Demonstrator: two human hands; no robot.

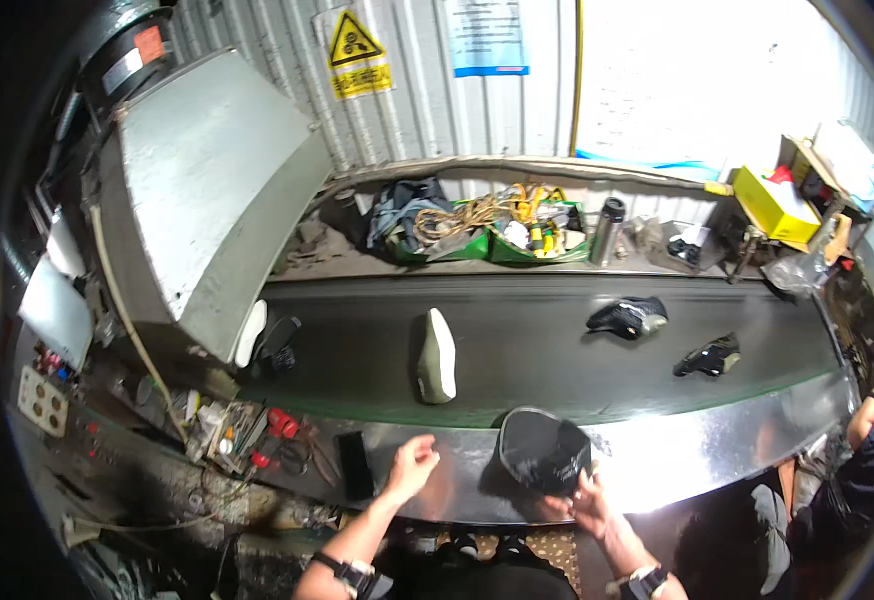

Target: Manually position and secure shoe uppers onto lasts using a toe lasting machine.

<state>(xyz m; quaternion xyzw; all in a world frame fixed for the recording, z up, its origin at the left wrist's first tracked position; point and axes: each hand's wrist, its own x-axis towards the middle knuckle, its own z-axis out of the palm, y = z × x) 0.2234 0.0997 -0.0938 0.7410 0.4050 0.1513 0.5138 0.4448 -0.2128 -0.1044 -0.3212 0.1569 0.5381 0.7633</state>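
My right hand (pixel 590 503) grips the lower right rim of a black open-topped bin (pixel 545 452), which is tilted over the metal ledge; its inside looks dark. My left hand (pixel 413 466) hovers over the ledge beside a black phone (pixel 354 465), its fingers loosely bent and apart with nothing seen in them. Beyond the hands, a pale shoe sole (pixel 438 357) lies on the dark conveyor belt (pixel 527 360). Farther right on the belt are a black shoe upper (pixel 627 317) and a smaller dark shoe upper (pixel 709 356).
A grey machine hood (pixel 212 190) covers the belt's left end, with a white sole (pixel 250 333) and dark upper (pixel 278 342) by its mouth. Tools (pixel 282 440) crowd the left ledge. Green bins (pixel 537 243) and a flask (pixel 608 230) stand behind. A co-worker (pixel 872 450) is at right.
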